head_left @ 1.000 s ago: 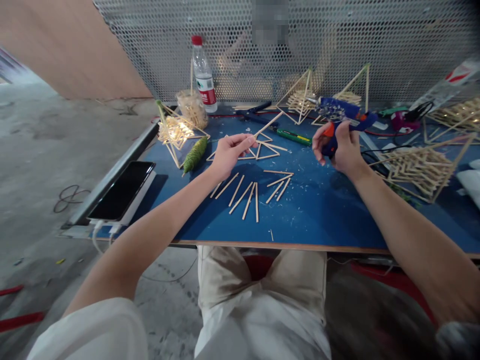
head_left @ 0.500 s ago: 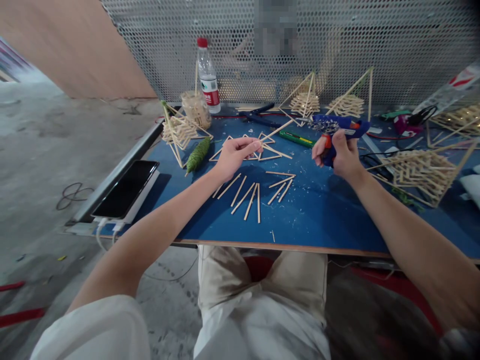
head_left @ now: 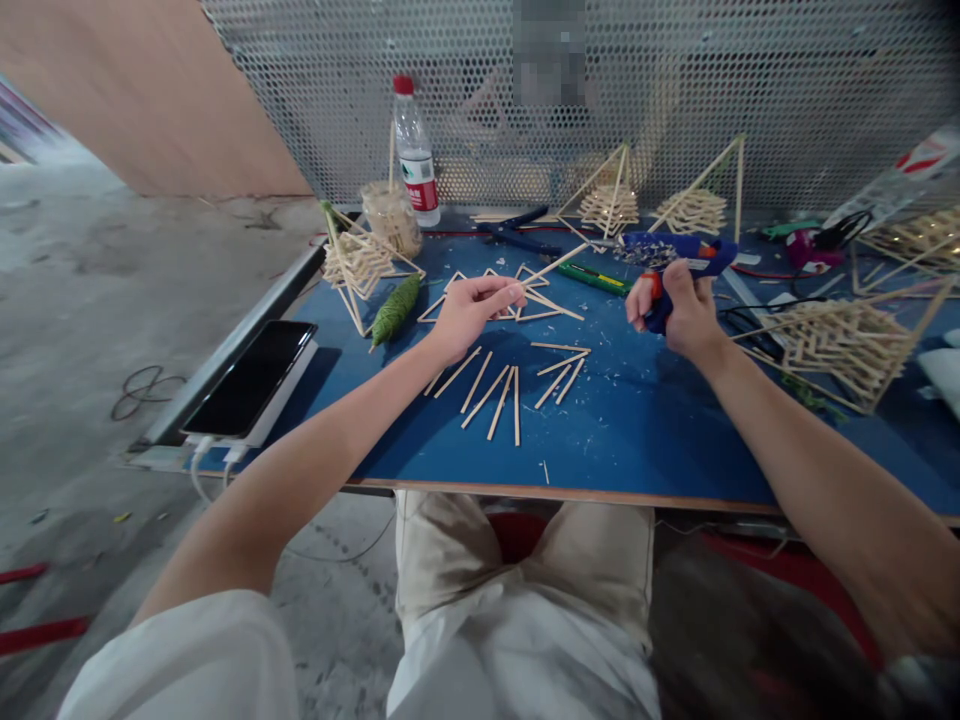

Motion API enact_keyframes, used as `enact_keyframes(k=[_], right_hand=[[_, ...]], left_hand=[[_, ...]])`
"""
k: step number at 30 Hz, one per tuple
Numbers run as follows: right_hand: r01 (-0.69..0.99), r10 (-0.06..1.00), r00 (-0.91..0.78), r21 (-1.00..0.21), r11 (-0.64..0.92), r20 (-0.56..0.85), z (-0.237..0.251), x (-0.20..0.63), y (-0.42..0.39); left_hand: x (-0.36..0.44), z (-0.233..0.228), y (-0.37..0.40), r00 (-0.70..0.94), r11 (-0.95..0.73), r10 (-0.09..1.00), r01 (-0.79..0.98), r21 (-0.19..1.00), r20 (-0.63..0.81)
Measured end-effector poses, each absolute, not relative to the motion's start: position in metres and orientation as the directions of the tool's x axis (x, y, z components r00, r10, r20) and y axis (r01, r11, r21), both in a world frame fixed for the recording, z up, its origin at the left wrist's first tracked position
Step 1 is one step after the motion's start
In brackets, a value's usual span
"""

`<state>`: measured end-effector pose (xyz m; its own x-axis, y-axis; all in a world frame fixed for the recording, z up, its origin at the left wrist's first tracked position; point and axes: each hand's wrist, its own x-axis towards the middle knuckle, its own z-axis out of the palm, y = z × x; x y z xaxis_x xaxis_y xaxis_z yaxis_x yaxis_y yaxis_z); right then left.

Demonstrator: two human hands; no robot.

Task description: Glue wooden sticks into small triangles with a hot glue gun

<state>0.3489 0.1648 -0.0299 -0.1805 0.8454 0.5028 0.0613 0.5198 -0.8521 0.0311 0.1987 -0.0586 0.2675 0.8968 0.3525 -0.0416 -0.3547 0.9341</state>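
**Stick meets glue gun over the blue bench**

Blue tabletop (head_left: 637,430), mesh screen behind. Left hand (head_left: 469,315) pinches one stick (head_left: 551,265), raising its far end to the nozzle. Right hand (head_left: 679,310) wraps the glue gun (head_left: 675,250), finger near the trigger. About nine loose sticks (head_left: 510,385) lie fanned within reach; several flat triangles (head_left: 525,295) beyond them.

Phone (head_left: 251,378) at table (head_left: 660,440) left edge; bottle (head_left: 417,155) behind; loose sticks (head_left: 510,385) centre, probably flat.
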Motion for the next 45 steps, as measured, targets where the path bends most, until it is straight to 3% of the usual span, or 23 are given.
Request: enact_keyframes(k=[23,29,36,45], right_hand=[[0.125,0.847,-0.189,-0.844,0.522,0.496,-0.032,0.351,0.166],[0.238,0.863,-0.226,-0.833,0.499,0.452,-0.032,0.352,0.172],[0.084,0.841,-0.103,-0.838,0.539,0.53,-0.041,0.348,0.172],[0.096,0.855,-0.206,-0.859,0.502,0.476,-0.036,0.346,0.166]], left_hand=[[0.034,-0.054,0.194,0.248,-0.323,0.912,-0.06,0.944,0.328],[0.037,-0.047,0.191,0.19,-0.205,0.949,-0.229,0.952,0.25],[0.036,-0.047,0.198,0.06,-0.126,0.986,-0.321,0.939,0.153],[0.035,-0.05,0.201,0.063,-0.141,0.983,-0.329,0.934,0.171]])
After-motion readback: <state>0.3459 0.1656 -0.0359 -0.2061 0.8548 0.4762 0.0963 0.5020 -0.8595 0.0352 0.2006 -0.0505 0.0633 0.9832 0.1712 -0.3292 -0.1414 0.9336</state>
